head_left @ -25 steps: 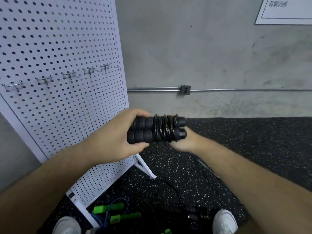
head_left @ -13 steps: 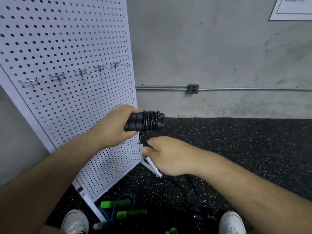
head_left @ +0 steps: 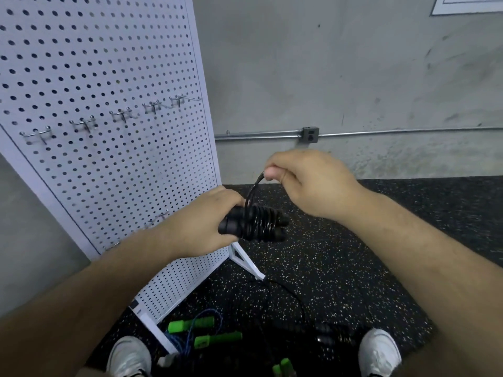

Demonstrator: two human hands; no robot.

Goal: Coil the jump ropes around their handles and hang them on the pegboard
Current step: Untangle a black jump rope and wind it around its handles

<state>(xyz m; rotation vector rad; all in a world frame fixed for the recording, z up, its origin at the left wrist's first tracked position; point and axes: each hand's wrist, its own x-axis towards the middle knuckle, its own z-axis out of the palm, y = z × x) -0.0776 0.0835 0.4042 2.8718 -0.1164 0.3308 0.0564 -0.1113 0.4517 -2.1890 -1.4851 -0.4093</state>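
My left hand [head_left: 202,223] grips the two black handles of a jump rope [head_left: 258,224], held side by side with black cord wound round their middle. Above them, my right hand [head_left: 304,180] pinches a loop of that black cord [head_left: 251,191], which arcs down to the coil. The white pegboard [head_left: 109,77] stands at the left with a row of metal hooks [head_left: 122,115], all bare. On the floor near my feet lie a blue rope with green handles [head_left: 204,330] and a loose black rope [head_left: 285,308].
The pegboard's white foot [head_left: 246,263] juts out over the speckled black rubber floor. A grey concrete wall with a metal conduit and outlet box [head_left: 310,134] is behind. My white shoes [head_left: 379,352] show at the bottom edge. More green handle ends [head_left: 283,367] lie between them.
My right hand has risen from below the handles to above them, drawing the cord up in a loop. The left hand with the handles dropped slightly and tilted.
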